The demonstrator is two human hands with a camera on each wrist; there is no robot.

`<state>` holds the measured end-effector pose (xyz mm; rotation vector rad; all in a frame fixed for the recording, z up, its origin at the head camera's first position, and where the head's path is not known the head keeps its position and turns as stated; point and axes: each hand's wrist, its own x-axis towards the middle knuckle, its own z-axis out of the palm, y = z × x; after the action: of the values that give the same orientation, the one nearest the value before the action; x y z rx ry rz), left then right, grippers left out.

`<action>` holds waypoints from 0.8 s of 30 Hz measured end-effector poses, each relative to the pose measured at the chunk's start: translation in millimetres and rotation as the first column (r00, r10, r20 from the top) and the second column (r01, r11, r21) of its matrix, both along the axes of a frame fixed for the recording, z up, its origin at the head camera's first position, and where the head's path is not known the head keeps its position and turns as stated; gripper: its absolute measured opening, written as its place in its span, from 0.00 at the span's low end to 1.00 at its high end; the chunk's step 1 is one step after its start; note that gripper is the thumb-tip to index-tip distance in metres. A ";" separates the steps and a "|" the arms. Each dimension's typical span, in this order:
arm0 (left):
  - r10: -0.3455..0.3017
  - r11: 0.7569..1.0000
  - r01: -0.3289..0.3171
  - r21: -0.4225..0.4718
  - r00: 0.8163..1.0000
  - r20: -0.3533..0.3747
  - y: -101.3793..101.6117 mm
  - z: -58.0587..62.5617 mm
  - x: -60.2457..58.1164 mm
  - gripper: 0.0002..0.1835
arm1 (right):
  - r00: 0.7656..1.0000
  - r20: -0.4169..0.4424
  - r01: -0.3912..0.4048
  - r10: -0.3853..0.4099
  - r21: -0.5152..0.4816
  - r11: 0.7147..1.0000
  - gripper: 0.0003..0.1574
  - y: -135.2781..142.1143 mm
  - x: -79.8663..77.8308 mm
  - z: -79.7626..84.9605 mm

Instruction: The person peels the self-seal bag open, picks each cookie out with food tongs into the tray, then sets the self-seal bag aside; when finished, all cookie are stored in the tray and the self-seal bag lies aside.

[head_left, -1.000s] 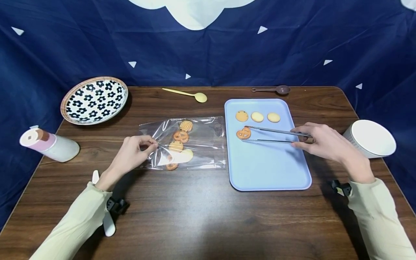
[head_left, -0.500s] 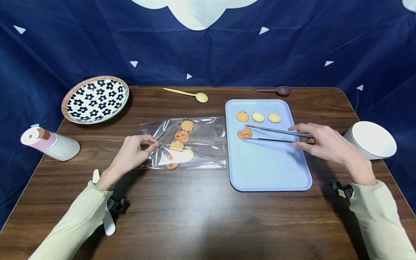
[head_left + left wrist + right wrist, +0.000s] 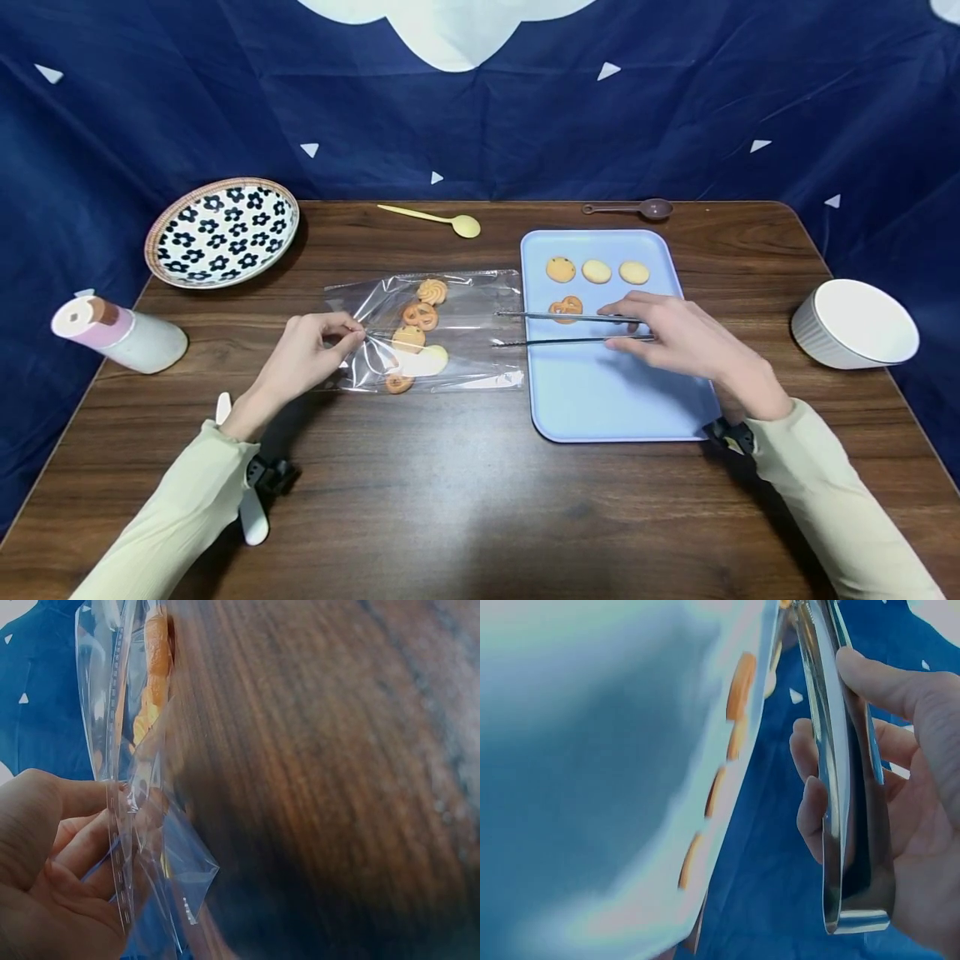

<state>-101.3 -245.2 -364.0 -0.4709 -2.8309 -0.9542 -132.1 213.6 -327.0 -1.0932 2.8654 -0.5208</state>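
My left hand (image 3: 311,350) pinches the left edge of a clear plastic bag (image 3: 476,333) that lies flat on the table. Several cookies (image 3: 432,291) are in the bag, among them a pretzel-shaped one (image 3: 420,316). In the right wrist view, metal tongs (image 3: 855,817) rest between the thumb and fingers of my right hand (image 3: 678,333). Their arms stand spread, with the tips over the bag's right edge and nothing visible between them. Beneath the upper arm, a pretzel cookie (image 3: 566,307) lies on the blue tray (image 3: 622,400), with a row of round cookies (image 3: 597,271) behind it.
A flower-patterned bowl (image 3: 225,233) and a pink-and-white cylinder (image 3: 123,336) stand at the left. A yellow spoon (image 3: 465,226) and a brown measuring spoon (image 3: 655,209) lie along the back. At right is a white ribbed bowl (image 3: 855,325). A white utensil (image 3: 253,521) lies under the left forearm.
My right hand has moved left with the tongs, from around the pretzel cookie on the tray to the bag's right edge. The pretzel cookie stays on the tray. My left hand keeps its place.
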 end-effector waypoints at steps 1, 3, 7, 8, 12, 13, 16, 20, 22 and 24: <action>-0.001 1.000 0.001 0.002 1.000 -0.001 -0.2 -0.2 0.1 0.06 | 1.000 -0.001 -0.010 0.010 0.005 1.000 0.22 -4.5 -1.6 -0.7; -0.001 1.000 0.001 0.001 1.000 -0.002 -0.9 -0.6 0.2 0.06 | 0.999 -0.005 -0.032 0.032 0.010 0.999 0.22 -12.7 -4.9 -2.0; -0.003 1.000 0.003 0.001 1.000 0.003 -1.8 -0.7 0.3 0.06 | 0.997 -0.014 -0.080 0.080 0.000 0.997 0.23 -26.7 -11.8 -4.7; -0.004 1.000 0.004 0.001 1.000 0.005 -2.0 -0.6 0.4 0.06 | 0.996 -0.011 -0.093 0.093 -0.006 0.996 0.23 -29.9 -13.5 -5.3; -0.007 1.000 0.007 0.002 1.000 0.016 -1.5 0.6 0.5 0.06 | 0.990 0.003 -0.144 0.144 -0.032 0.989 0.23 -40.7 -18.3 -8.0; -0.007 1.000 0.007 0.002 1.000 0.018 -1.3 0.9 0.5 0.06 | 0.988 0.012 -0.153 0.154 -0.036 0.988 0.23 -43.3 -19.0 -8.4; -0.005 1.000 0.005 0.000 1.000 0.022 -0.4 1.9 0.7 0.06 | 0.983 0.034 -0.178 0.179 -0.036 0.983 0.23 -51.5 -20.1 -9.6; -0.001 1.000 0.001 0.000 1.000 0.030 0.6 3.0 1.0 0.05 | 0.977 0.079 -0.197 0.198 -0.011 0.980 0.24 -62.5 -21.3 -10.1; 0.000 1.000 0.000 0.002 0.999 0.038 1.1 3.5 1.2 0.06 | 0.974 0.101 -0.204 0.203 0.004 0.979 0.25 -67.0 -22.0 -10.1; 0.003 1.000 -0.003 0.002 0.999 0.045 1.5 3.9 1.2 0.06 | 0.971 0.114 -0.213 0.210 0.014 0.977 0.25 -70.4 -22.5 -10.0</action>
<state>-100.1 -243.7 -360.1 -0.4506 -2.8693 -0.9797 -154.5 143.1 -336.9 -1.3006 2.6123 -0.5117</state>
